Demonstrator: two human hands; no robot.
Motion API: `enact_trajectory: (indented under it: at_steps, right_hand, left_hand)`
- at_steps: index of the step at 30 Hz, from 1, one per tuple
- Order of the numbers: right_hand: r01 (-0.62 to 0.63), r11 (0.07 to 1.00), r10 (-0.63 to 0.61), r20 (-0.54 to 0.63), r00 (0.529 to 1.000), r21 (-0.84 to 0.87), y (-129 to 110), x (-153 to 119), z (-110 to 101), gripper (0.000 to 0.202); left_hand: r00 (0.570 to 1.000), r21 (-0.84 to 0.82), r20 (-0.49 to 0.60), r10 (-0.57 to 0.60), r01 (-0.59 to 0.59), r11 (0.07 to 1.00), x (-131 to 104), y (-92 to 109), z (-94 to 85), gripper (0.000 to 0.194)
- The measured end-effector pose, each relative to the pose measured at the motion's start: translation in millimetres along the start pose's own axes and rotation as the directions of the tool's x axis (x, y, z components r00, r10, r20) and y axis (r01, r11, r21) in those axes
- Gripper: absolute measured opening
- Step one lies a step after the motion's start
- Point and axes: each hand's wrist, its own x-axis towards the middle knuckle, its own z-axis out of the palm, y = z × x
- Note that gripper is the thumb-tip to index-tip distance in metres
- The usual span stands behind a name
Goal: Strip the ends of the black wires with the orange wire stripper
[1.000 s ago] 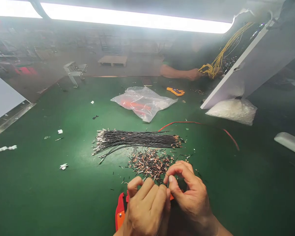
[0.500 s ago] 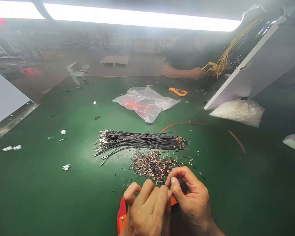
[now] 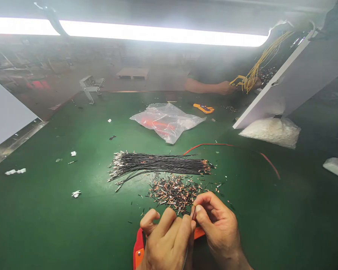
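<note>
My left hand (image 3: 169, 238) is closed, its fingers curled, with index finger and thumb meeting at a thin dark wire (image 3: 193, 212). My right hand (image 3: 221, 225) pinches the same wire between thumb and index finger, close to the left fingertips. Under and beside the left hand lies a red and orange hand tool (image 3: 139, 253), mostly covered, so its kind is unclear. Just beyond the hands spreads a pile of short black and copper wire scraps (image 3: 174, 193). Behind it lies a bundle of black wires (image 3: 160, 163), with silvery terminals at the left and bare copper at the right.
A clear plastic bag (image 3: 169, 122) with red contents lies farther back, near a yellow-orange tool (image 3: 203, 108). A red wire (image 3: 211, 144) curves rightward. White panels (image 3: 276, 80) flank the green table (image 3: 59, 228). Across it, a co-worker's hand (image 3: 225, 88) is near yellow wires (image 3: 253, 77).
The view has tilted up slightly. Between my fingertips the dark wire now shows more clearly, and my hands are slightly farther apart at the tips.
</note>
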Motion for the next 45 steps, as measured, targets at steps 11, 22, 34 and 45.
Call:
enact_trajectory:
  at_steps: [11, 22, 34, 45]
  right_hand:
    - [-0.111, 0.987, 0.111, 0.001, 0.994, 0.116, 18, -6, 4, 0.014]
    - [-0.157, 0.984, 0.165, -0.093, 0.982, 0.086, 6, 7, 3, 0.017]
    - [0.179, 0.960, -0.198, -0.071, 0.978, -0.215, 2, 12, -4, 0.023]
    - [0.752, 0.575, -0.554, 0.523, 0.648, -0.322, -2, -2, -15, 0.017]
  left_hand:
    - [0.997, -0.030, 0.074, 0.019, -0.017, 0.999, 1, -3, 0.2, 0.020]
    - [0.995, -0.016, 0.088, -0.057, 0.058, 0.998, 5, 3, -0.4, 0.028]
    - [0.915, -0.165, 0.083, -0.395, 0.404, 0.900, 11, -14, -10.1, 0.022]
    - [0.841, -0.253, -0.040, -0.540, 0.514, 0.819, 18, -30, -8.2, 0.044]
